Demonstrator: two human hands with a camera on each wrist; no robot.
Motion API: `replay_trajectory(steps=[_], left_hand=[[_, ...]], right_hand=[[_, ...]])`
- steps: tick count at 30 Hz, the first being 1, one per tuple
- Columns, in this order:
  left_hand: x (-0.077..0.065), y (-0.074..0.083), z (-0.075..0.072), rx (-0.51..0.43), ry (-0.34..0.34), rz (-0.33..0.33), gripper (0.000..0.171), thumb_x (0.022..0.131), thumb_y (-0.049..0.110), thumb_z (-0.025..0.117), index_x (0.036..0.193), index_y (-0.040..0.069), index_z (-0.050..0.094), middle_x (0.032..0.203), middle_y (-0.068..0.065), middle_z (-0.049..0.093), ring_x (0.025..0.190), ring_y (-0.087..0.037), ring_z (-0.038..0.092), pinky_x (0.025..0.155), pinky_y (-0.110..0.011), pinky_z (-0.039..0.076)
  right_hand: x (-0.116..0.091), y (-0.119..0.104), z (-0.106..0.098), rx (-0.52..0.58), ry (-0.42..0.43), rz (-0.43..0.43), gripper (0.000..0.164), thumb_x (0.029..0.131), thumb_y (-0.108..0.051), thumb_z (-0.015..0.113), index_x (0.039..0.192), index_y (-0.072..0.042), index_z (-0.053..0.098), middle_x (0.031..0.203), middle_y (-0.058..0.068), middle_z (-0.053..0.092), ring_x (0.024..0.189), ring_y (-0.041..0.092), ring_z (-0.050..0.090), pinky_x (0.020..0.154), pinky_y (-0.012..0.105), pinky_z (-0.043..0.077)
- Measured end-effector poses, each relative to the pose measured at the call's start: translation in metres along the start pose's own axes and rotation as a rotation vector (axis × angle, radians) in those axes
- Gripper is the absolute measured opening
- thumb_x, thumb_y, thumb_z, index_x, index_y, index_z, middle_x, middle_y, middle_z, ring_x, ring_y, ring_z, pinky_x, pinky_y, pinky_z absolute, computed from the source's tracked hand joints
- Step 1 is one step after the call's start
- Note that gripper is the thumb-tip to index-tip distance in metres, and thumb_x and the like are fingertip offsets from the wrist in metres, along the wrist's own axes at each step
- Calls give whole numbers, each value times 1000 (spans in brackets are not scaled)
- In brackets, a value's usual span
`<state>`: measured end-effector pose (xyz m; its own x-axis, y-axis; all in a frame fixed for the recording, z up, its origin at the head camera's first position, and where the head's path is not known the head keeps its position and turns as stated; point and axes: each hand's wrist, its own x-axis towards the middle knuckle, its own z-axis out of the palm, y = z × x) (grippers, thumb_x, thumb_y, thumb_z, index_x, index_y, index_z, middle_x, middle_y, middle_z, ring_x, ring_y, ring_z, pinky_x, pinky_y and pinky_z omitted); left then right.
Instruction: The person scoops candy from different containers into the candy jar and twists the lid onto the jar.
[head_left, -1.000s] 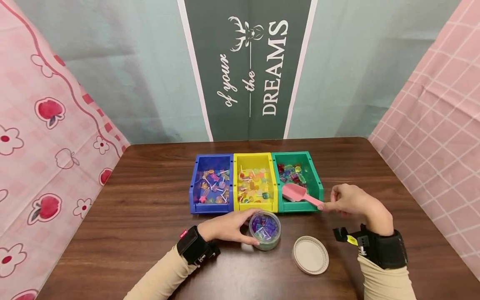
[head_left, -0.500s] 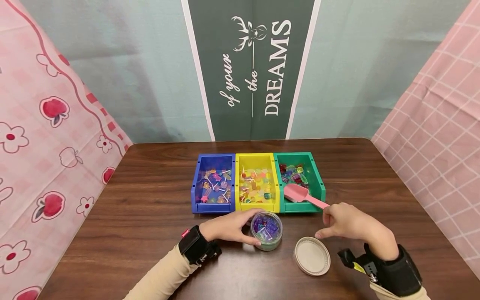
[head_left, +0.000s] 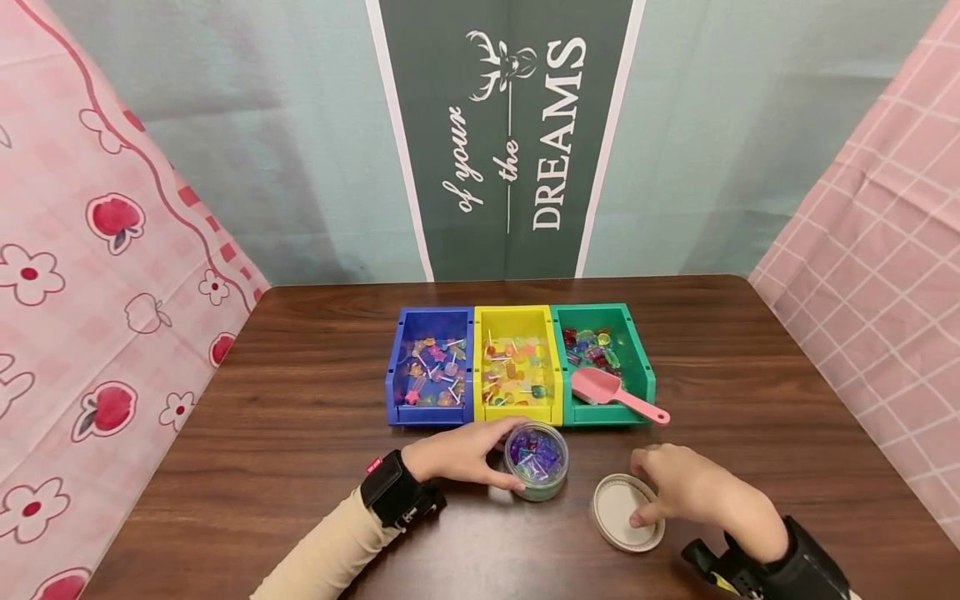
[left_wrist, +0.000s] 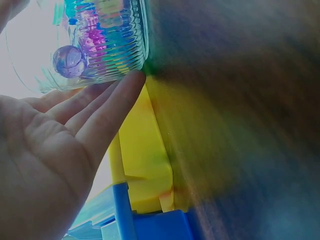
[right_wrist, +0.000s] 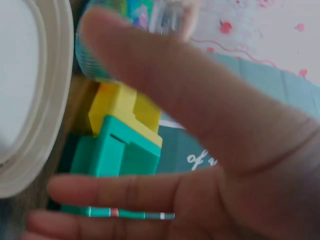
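Note:
A clear jar (head_left: 537, 460) filled with purple and coloured plastic charms stands upright on the table, without a lid on it. My left hand (head_left: 459, 454) holds it from the left, thumb in front and fingers behind; the left wrist view shows the fingers (left_wrist: 107, 107) against its ribbed wall. A round cream lid (head_left: 617, 502) lies flat to the right of the jar. Over its right side hovers my right hand (head_left: 693, 487), thumb and fingers spread, holding nothing. In the right wrist view the lid (right_wrist: 55, 100) appears beside the spread fingers. A pink scoop (head_left: 597, 387) rests on the green bin (head_left: 642, 367).
Blue (head_left: 393, 367), yellow (head_left: 556, 367) and green bins stand side by side behind the jar, each with small charms inside. The scoop's handle juts over the green bin's front edge. Patterned cloths (head_left: 322, 167) hang around the wooden table (head_left: 315, 375).
My right hand has let go of the scoop's handle and moved down toward me, over the lid. The scoop stays on the green bin. The left hand keeps its hold on the jar.

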<state>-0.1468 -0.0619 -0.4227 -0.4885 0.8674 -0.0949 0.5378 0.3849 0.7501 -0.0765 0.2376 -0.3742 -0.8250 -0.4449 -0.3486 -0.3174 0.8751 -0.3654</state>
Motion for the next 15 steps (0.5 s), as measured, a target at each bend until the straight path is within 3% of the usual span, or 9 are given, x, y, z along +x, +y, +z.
replay_trajectory(steps=[4,7,15], left_hand=[[1,-1,0,-11,-5,-12,77,83,44,66,144,13,30,135,-6,51,118,-9,50,101,-29,46],[1,-2,0,-21,-9,-17,78,83,44,66,144,13,30,136,-6,51,119,-9,49,102,-29,46],[1,-2,0,-27,-9,-8,78,82,44,66,144,13,30,135,-6,51,119,-9,49,102,-29,45]], right_hand=[[3,-4,5,-65,5,45,60,55,-40,85,94,-1,59,85,9,57,73,23,55,63,42,52],[6,-7,10,-87,3,34,77,50,-43,86,102,4,57,96,17,57,86,35,57,73,52,53],[13,-18,22,-144,-24,64,92,37,-46,89,106,2,53,100,18,52,93,38,52,75,54,53]])
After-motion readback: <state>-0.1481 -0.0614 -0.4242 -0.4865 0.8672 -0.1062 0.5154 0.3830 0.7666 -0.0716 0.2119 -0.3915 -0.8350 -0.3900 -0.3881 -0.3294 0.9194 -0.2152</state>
